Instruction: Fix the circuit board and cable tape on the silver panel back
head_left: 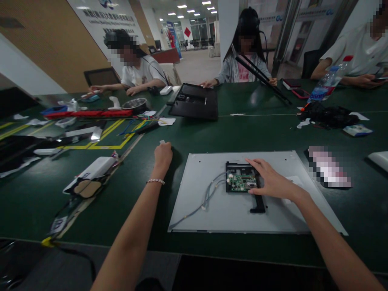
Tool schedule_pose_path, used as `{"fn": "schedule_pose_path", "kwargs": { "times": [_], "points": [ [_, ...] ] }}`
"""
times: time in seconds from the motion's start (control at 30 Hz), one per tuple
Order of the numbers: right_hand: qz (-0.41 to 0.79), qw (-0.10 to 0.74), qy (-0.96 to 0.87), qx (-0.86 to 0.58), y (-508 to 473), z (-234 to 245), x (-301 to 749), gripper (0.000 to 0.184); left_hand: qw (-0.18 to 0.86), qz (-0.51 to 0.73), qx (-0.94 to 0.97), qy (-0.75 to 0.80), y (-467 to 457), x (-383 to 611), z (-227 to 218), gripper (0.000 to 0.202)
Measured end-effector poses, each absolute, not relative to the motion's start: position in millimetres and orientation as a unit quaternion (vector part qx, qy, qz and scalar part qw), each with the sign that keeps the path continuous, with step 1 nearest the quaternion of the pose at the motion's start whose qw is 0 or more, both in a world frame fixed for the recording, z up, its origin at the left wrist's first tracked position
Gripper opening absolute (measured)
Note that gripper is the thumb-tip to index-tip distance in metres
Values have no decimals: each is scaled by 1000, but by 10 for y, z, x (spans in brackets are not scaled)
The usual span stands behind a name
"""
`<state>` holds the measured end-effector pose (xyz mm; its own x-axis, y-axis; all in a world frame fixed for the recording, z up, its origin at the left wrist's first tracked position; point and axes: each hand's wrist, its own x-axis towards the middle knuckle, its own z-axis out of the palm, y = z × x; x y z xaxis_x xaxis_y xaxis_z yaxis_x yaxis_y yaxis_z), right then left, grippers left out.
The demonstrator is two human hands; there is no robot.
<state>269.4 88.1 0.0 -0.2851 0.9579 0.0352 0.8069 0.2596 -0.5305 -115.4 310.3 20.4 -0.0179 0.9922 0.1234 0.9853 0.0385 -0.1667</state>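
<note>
A light grey metal panel (188,194) lies flat in front of me. On it sits a black plastic bracket (258,204) carrying a green circuit board (239,182). Grey cables (209,192) run from the board's left side toward the panel's lower left corner. My right hand (274,180) grips the bracket's right side, thumb at the lower edge and fingers at the top. Left of the panel, my left hand (163,157) is closed in a fist by the tabletop, with a small whitish piece (162,142) showing above the fingers; its kind is unclear.
A white battery-like pack (93,173) with wires lies left. Across the table, a person holds black strips (260,74) beside a black plastic cover (197,101). A blurred pink phone-shaped object (329,167) and water bottles (323,87) are at right. Tools and wires (133,125) lie far left.
</note>
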Motion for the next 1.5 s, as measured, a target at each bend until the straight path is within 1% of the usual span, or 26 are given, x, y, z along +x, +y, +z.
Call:
{"fn": "schedule_pose_path", "kwargs": {
  "times": [0.3, 0.5, 0.57, 0.67, 0.73, 0.8, 0.87, 1.03, 1.13, 1.3, 1.4, 1.5],
  "points": [
    [220, 177, -777, -563, 870, 14, 2686, 96, 104, -4, -683, -723, 2962, -1075, 174, 38],
    [223, 161, -775, -569, 852, -1, 2820, 96, 95, -30, -694, -713, 2830, -1004, 330, 40],
    [210, 155, -767, -586, 867, -46, 2896, 92, 64, -37, -719, -691, 2753, -957, 395, 43],
    [171, 131, -749, -626, 898, -128, 2973, 73, -31, -48, -793, -607, 2543, -801, 409, 54],
    [148, 115, -734, -652, 908, -176, 2982, 64, -97, -48, -840, -532, 2340, -650, 339, 64],
    [137, 106, -726, -665, 906, -216, 2963, 59, -145, -26, -862, -486, 2126, -502, 226, 71],
    [132, 96, -726, -668, 896, -247, 2932, 58, -169, 0, -868, -467, 1946, -392, 109, 74],
    [132, 79, -721, -676, 880, -282, 2871, 59, -145, -3, -872, -468, 1783, -345, -37, 72],
    [135, 74, -715, -682, 871, -294, 2836, 61, -143, -3, -875, -463, 1797, -395, -34, 71],
    [120, 69, -715, -685, 824, -324, 2745, 62, -138, 43, -881, -451, 1877, -505, 42, 69],
    [98, 69, -712, -692, 787, -326, 2679, 61, -98, -4, -883, -459, 2050, -650, 116, 58],
    [58, 72, -709, -699, 751, -326, 2616, 59, -2, -90, -834, -545, 2311, -863, 178, 43]
  ]
}}
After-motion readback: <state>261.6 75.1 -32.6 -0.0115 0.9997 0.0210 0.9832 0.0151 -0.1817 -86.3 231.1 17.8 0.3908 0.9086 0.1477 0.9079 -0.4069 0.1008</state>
